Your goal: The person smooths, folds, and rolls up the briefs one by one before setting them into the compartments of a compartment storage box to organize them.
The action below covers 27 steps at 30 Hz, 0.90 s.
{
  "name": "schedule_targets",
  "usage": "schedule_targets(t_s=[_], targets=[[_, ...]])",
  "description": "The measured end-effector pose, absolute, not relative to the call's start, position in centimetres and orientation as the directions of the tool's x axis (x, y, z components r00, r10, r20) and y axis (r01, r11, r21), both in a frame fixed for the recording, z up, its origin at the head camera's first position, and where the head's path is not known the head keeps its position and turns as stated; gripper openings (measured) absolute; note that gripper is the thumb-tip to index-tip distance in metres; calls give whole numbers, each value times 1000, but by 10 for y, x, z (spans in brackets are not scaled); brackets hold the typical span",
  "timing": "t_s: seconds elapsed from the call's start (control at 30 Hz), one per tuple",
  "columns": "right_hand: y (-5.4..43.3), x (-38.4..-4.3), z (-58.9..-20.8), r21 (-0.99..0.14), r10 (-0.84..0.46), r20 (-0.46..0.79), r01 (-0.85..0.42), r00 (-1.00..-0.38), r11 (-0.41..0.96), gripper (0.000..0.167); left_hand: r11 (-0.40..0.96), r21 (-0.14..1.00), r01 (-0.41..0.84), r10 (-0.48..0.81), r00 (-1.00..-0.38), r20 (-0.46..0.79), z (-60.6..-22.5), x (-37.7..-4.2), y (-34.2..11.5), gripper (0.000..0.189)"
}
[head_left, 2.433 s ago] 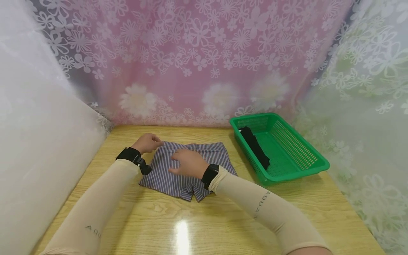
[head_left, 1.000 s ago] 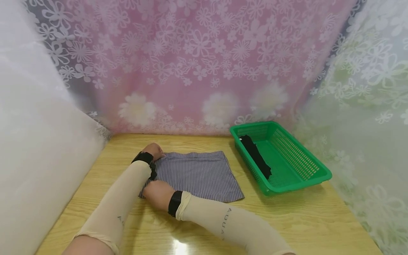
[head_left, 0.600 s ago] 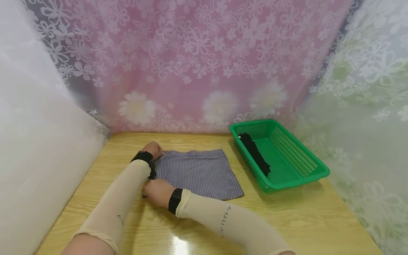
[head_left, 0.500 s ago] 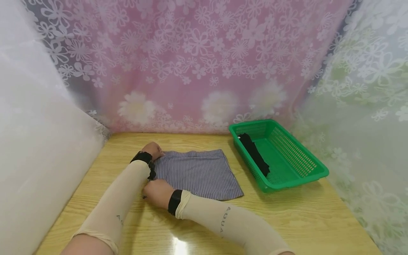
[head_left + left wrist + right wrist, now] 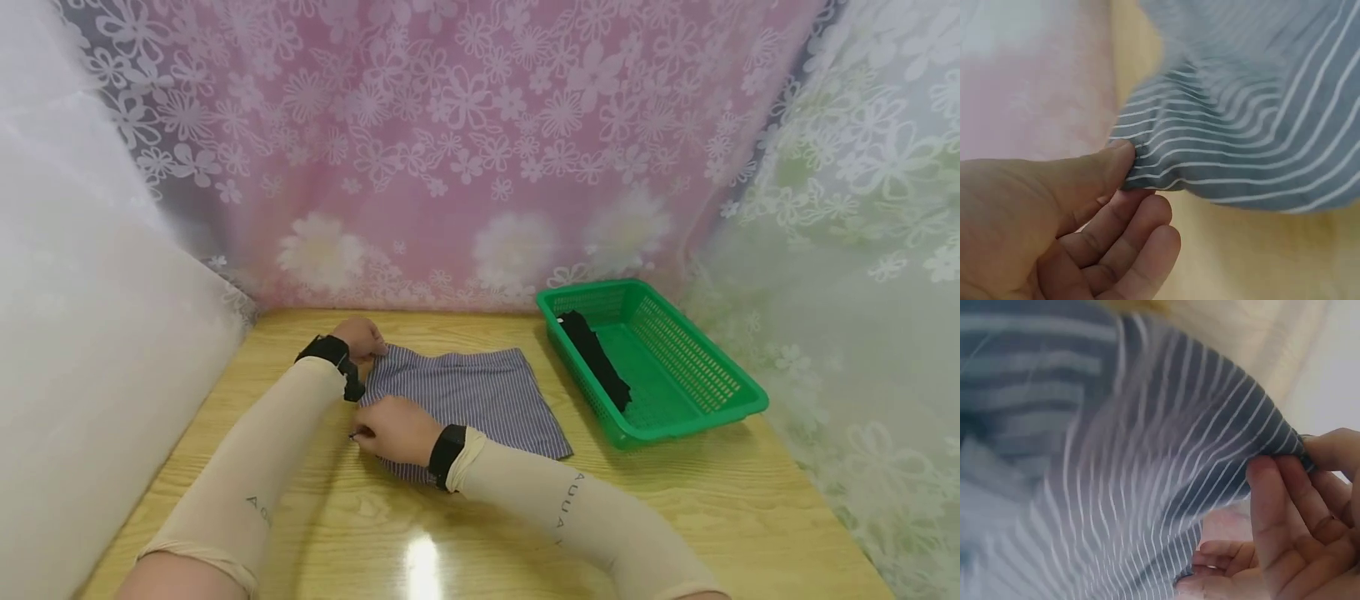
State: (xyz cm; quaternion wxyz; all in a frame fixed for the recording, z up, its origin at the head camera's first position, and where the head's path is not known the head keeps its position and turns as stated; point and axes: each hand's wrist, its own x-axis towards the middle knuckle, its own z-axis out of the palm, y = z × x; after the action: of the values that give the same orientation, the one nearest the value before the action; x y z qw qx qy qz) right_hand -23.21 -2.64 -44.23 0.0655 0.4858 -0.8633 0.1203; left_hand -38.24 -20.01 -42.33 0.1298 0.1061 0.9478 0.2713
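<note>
Blue-grey shorts with white stripes (image 5: 480, 387) lie folded on the wooden table, their left side lifted a little. My left hand (image 5: 362, 337) pinches the far left corner; in the left wrist view that hand (image 5: 1085, 219) has thumb and forefinger on the striped cloth (image 5: 1210, 144). Nearer the front, my right hand (image 5: 397, 431) pinches the near left corner. The right wrist view shows its fingers (image 5: 1272, 512) gripping the cloth's edge, with the left hand (image 5: 1229, 575) behind. The right hand and forearm hide part of the near edge.
A green perforated basket (image 5: 701, 417) stands at the right of the table (image 5: 337, 533), with a folded black garment (image 5: 596, 358) along its left side. A pink floral curtain (image 5: 450, 183) hangs behind the table, and pale sheets hang on both sides.
The shorts were spread out, then folded over to one side. Since half a second ago, both hands have raised the left corners; the right hand has moved slightly right and away from me.
</note>
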Motion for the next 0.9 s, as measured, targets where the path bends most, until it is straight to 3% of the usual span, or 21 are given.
schedule_targets(t_s=[0.17, 0.37, 0.47, 0.7, 0.9], targets=[[-3, -238, -418, -257, -779, 283, -827, -559, 500, 12, 820, 562, 108, 291, -924, -248, -393, -396, -190, 39], [25, -242, -400, -358, -729, 313, -787, -608, 502, 15, 823, 559, 103, 250, -949, -192, -365, -391, -170, 33], [39, -243, -391, -380, -706, 325, -770, -629, 512, 16, 825, 554, 112, 242, -956, -168, -359, -390, -161, 32], [70, -241, -375, -373, -664, 301, -725, -685, 579, 15, 830, 530, 173, 248, -966, -73, -349, -383, -133, 52], [96, -236, -368, -365, -672, 282, -724, -685, 585, 16, 827, 523, 204, 263, -964, -40, -338, -375, -105, 30]])
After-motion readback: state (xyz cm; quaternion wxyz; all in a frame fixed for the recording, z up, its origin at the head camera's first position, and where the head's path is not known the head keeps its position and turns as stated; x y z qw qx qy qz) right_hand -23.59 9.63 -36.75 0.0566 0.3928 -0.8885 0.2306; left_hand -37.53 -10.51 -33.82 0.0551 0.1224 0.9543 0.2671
